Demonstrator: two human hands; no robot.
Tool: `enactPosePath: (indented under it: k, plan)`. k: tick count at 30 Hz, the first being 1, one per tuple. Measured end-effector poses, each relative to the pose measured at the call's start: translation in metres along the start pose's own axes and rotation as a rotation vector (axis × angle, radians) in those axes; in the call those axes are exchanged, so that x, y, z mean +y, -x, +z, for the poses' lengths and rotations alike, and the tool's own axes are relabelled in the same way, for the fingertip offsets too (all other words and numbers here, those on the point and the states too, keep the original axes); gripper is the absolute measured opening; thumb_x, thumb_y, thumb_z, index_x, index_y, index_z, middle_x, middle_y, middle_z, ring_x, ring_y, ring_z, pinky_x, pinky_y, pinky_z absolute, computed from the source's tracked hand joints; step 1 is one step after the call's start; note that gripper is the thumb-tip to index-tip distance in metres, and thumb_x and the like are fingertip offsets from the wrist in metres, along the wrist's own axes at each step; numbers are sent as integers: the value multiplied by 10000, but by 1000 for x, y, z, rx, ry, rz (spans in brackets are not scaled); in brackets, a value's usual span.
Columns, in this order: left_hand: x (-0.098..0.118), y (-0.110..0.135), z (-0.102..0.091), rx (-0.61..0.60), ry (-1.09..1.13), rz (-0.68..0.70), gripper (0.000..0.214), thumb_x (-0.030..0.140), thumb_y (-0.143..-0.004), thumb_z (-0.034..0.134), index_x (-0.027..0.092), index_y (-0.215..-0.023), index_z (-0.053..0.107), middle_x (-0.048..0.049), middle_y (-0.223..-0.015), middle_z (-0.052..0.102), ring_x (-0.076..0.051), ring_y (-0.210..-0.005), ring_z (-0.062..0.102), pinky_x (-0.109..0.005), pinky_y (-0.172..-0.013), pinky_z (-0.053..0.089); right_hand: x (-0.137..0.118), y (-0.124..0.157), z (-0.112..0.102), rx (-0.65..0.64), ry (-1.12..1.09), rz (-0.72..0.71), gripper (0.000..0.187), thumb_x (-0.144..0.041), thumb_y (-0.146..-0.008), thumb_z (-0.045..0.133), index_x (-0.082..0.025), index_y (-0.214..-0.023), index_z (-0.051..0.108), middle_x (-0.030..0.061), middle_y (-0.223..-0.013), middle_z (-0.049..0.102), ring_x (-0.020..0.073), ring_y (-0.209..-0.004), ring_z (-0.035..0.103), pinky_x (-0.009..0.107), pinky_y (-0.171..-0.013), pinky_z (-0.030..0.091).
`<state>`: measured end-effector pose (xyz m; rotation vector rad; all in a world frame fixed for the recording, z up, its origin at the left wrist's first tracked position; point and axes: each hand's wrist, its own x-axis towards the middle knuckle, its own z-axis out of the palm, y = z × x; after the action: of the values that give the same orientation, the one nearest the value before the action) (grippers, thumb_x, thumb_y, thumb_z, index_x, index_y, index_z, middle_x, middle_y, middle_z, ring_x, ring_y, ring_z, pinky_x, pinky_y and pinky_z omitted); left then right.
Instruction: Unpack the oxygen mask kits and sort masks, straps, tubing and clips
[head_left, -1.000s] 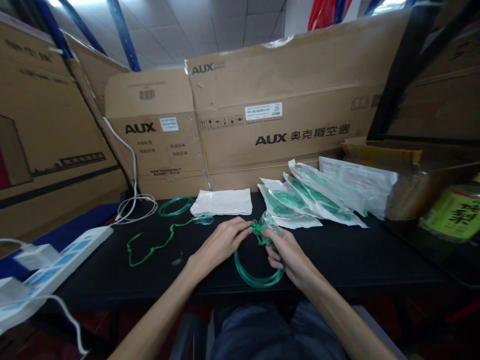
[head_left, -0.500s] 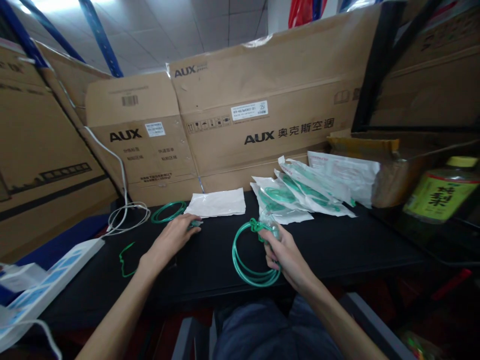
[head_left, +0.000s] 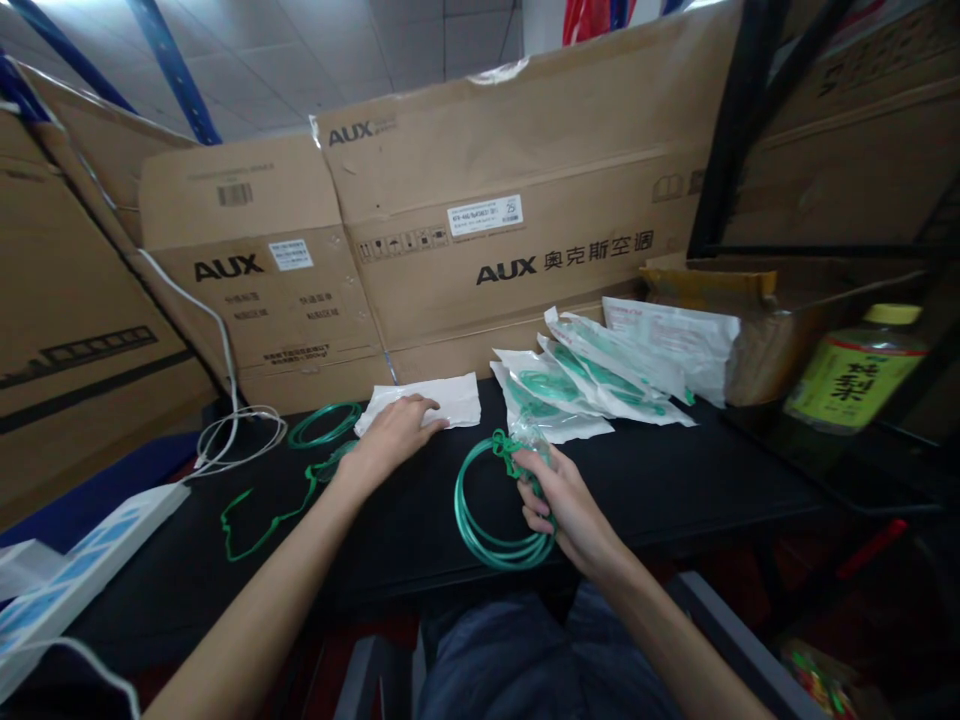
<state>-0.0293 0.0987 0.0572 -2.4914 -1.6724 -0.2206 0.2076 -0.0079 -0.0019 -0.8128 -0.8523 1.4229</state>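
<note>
My right hand (head_left: 559,500) is closed around a coil of green tubing (head_left: 480,510) with a clear mask piece at its top, held just above the black table (head_left: 675,480). My left hand (head_left: 394,432) reaches forward and rests with its fingers on a flat white plastic bag (head_left: 450,398) near the back of the table. Left of that hand lie a second green tubing coil (head_left: 324,424) and a loose green strap (head_left: 259,525) joined to a clear mask.
A fanned stack of sealed white packets with green tubing (head_left: 592,375) lies at the back right. Large AUX cardboard boxes (head_left: 510,220) wall the back. A white cable (head_left: 232,432) and power strip (head_left: 90,565) sit left. A green-labelled bottle (head_left: 855,375) stands right.
My left hand let go of the coil, reached left to the mask on the table, then moved onto the white bag. My right hand kept holding the coil.
</note>
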Motion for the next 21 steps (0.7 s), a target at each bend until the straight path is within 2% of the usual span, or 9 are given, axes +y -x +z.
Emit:
enactPosePath:
  k: [3,7,10,13,18,21]
  plan:
    - [32,-39,9,-7,0,-28,540,566,-1009,477,164,-1314,671,-146,-1329,693,-292,-1268,622,-355,-1088,434,0,-1,0,-19,13,11,412,-452,-750,781,-228,-829,445,-128,-576,363,27,-415,225,129,-327,173]
    - [60,-85,21,-38,-48,-195,682,667,-973,460,79,-1202,720,-258,-1206,716,-383,-1211,649,-443,-996,502,0,-2,0,-31,18,15,378,-425,-762,763,-233,-828,444,-140,-531,324,32,-404,197,131,-320,169]
    - [72,-106,26,-98,-76,-267,572,615,-953,571,104,-1173,705,-200,-1214,709,-335,-1164,667,-485,-970,528,1,-2,0,-24,8,10,370,-415,-766,764,-232,-834,450,-137,-542,336,30,-404,200,130,-320,175]
    - [77,-114,29,-139,-82,-279,410,469,-977,626,146,-1227,653,-120,-1253,674,-260,-1120,665,-490,-965,544,1,-2,-1,-20,-3,9,372,-403,-756,777,-228,-836,458,-130,-567,367,26,-403,211,130,-317,179]
    - [76,-112,29,-124,-94,-253,339,370,-986,637,148,-1242,635,-112,-1256,654,-251,-1099,661,-467,-934,565,2,-3,-2,-10,-39,8,341,-374,-771,770,-224,-826,469,-128,-572,368,26,-403,215,127,-315,188]
    - [71,-106,21,-86,-117,-271,326,356,-980,650,140,-1224,644,-111,-1239,664,-246,-1089,667,-460,-932,568,0,-3,-2,2,-75,2,339,-366,-772,780,-216,-826,481,-117,-609,406,23,-408,234,129,-319,196]
